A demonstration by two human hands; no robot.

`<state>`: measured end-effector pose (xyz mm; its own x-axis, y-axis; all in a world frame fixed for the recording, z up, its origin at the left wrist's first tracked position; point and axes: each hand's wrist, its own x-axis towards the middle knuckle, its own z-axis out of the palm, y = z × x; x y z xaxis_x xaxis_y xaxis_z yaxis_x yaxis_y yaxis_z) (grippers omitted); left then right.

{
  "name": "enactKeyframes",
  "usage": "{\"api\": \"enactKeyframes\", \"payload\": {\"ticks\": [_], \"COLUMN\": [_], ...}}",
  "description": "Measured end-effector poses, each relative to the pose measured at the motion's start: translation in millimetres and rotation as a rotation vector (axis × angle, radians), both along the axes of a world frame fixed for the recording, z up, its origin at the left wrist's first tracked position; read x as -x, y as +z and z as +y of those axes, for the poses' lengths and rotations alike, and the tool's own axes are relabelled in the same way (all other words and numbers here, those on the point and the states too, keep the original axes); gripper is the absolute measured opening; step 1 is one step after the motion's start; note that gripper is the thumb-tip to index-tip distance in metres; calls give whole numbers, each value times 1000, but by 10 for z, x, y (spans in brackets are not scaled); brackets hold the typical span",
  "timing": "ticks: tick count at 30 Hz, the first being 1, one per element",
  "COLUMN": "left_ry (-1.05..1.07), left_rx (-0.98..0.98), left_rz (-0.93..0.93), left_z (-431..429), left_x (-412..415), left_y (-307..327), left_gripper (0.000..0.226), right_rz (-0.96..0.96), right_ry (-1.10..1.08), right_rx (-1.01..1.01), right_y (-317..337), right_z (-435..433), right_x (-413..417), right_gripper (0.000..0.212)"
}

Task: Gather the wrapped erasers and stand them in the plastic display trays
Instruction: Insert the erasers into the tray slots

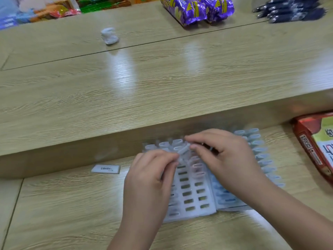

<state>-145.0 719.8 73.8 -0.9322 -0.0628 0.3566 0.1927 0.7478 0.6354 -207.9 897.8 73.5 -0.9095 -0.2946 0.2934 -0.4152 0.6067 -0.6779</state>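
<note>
On the near, lower level of the tabletop, close to its front edge, lies a white tray with rows of slots. The near slots are bare, while the far ones hold pale upright erasers. Touching its right side is a blue tray, whose slots look filled, though blur hides the detail.

Above the far half of the white tray, the left hand and right hand meet on one wrapped eraser, which is held tilted. The left fingers are curled and pinch its near end. The right thumb and forefinger are clamped on its far end.

To the left of the trays, a loose eraser lies flat near the step up to the higher level. At the right edge rests a red box.

On the upper level, well beyond the trays, sits a crumpled white lump. Along the far edge are purple packets, a heap of dark pens toward the right corner, and coloured packs toward the left corner.
</note>
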Motion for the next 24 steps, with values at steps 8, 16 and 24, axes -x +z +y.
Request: {"api": "enactKeyframes", "payload": {"ticks": [8, 16, 24], "left_ry": [-15, -33, 58], "left_rx": [175, 356, 145], "left_rz": [28, -22, -42], "left_z": [31, 64, 126], "left_x": [22, 20, 26], "left_y": [-145, -214, -206], "left_gripper": [13, 20, 8], "right_rz": [186, 131, 94], "right_ry": [89, 200, 171], "right_rx": [-261, -353, -349], "right_y": [-85, -61, -120], "right_z": [-65, -2, -3], "right_x": [23, 56, -27], "right_gripper": [14, 23, 43]}}
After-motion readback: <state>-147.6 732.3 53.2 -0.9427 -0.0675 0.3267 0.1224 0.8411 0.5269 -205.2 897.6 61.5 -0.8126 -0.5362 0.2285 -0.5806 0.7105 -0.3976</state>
